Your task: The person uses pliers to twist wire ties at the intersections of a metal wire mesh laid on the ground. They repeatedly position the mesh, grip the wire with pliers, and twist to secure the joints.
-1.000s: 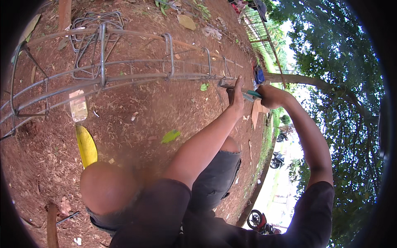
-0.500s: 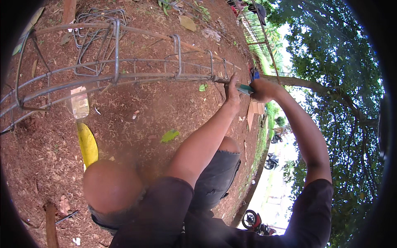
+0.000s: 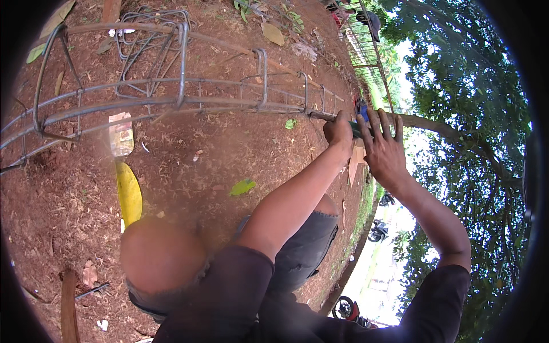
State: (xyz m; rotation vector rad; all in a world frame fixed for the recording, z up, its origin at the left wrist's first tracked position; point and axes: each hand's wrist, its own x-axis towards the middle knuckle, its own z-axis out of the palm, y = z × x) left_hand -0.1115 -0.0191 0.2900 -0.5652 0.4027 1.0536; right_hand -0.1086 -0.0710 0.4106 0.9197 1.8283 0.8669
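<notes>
A long cage of steel rebar [image 3: 137,103] with rectangular stirrups stretches across the upper left and narrows away to the right. My left hand [image 3: 339,136] is closed around a bar-like hand tool at the far end of the cage; its dark metal shaft [image 3: 318,115] meets the rebar. On the other side of that hand shows the tool's green handle [image 3: 356,130]. My right hand [image 3: 384,153] has its fingers stretched out and apart beside the handle, the palm seeming to rest against it. The tool's working end is too small to make out.
Loose bent wire stirrups [image 3: 151,54] lie on the reddish soil beyond the cage. A yellow leaf-shaped piece [image 3: 130,193] and a clear packet [image 3: 121,134] lie near my knee. A wooden stick [image 3: 69,306] is at lower left. A tree trunk [image 3: 429,123] and parked motorcycles [image 3: 346,308] stand to the right.
My right hand has gone from a closed grip on the green handle to outstretched fingers. My left hand stays closed on the tool. The whole view has shifted slightly.
</notes>
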